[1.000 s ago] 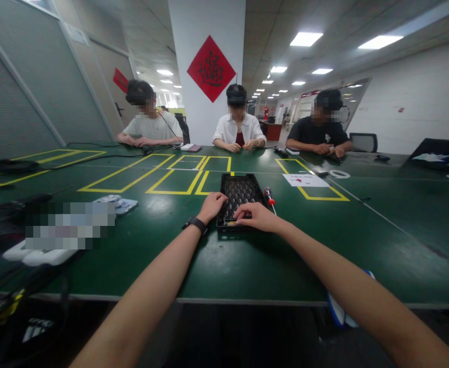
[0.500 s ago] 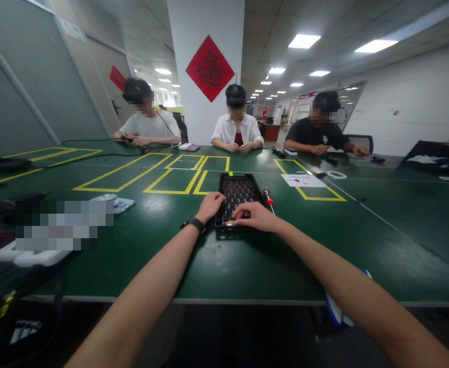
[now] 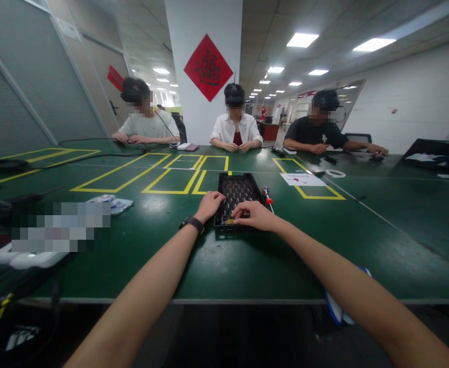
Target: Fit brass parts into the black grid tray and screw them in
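At the frame's centre, on the green table (image 3: 194, 271), the right hand (image 3: 255, 215), fingertips close together, meets a small yellowish piece (image 3: 229, 222) in a black tray's (image 3: 221, 228) near end. The left hand (image 3: 210, 204), fingers bent, touches the tray's left rim. I cannot tell whether either grips. A red-handled screwdriver (image 3: 267, 195) lies just right; three people (image 3: 237, 131) sit across the upper frame.

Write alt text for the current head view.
A person's left hand rests at the left edge of a black tray on a green table, while the right hand is over its near end. A red-handled screwdriver lies to the tray's right; three people sit opposite.
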Motion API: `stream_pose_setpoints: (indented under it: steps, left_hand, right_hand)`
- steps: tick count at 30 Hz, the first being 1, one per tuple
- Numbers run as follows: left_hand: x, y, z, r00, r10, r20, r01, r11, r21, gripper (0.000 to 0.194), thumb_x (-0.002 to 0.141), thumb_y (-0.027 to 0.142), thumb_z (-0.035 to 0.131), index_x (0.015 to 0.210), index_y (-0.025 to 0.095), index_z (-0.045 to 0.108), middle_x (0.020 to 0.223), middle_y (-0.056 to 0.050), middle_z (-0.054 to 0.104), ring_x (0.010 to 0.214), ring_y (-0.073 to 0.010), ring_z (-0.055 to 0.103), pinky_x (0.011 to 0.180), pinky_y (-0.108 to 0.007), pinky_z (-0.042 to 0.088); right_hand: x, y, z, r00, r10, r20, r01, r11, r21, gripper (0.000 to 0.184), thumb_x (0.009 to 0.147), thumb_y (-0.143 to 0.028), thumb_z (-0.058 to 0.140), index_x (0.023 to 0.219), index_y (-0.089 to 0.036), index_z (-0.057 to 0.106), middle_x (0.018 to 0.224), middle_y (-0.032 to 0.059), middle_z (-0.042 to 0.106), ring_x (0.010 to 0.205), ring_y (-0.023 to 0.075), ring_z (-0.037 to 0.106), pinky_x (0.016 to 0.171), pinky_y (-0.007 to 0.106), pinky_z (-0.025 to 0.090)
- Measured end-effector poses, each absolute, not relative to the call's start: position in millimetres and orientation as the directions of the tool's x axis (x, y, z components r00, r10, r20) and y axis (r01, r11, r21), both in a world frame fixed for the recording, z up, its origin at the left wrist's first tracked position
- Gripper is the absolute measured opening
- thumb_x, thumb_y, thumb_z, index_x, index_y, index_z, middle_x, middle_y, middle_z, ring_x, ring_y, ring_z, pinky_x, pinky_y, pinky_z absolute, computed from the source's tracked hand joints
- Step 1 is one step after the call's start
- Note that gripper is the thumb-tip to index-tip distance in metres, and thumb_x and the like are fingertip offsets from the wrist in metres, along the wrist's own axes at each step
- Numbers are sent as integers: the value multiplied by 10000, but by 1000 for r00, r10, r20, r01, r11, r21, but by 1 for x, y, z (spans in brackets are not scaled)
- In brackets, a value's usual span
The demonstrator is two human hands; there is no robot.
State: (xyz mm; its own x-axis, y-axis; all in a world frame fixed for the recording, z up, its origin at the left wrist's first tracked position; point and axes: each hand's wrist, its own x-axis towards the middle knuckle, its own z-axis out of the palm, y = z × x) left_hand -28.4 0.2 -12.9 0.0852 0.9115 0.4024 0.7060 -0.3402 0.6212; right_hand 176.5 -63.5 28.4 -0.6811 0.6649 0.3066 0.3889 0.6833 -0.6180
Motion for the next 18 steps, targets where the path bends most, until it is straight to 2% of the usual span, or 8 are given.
stream_pose_setpoints:
  steps: [18]
  left_hand:
    - [-29, 4, -16, 85, 908, 411, 701, -348, 623, 320, 790, 308, 407, 808, 173, 696, 924, -53, 676, 961, -198, 536, 886, -302, 389]
  right_hand:
    - [177, -62, 26, -693, 660, 291, 392, 682, -617, 219, 735, -296, 645, 893, -147, 662, 802, 36, 685, 733, 130, 621, 714, 256, 444]
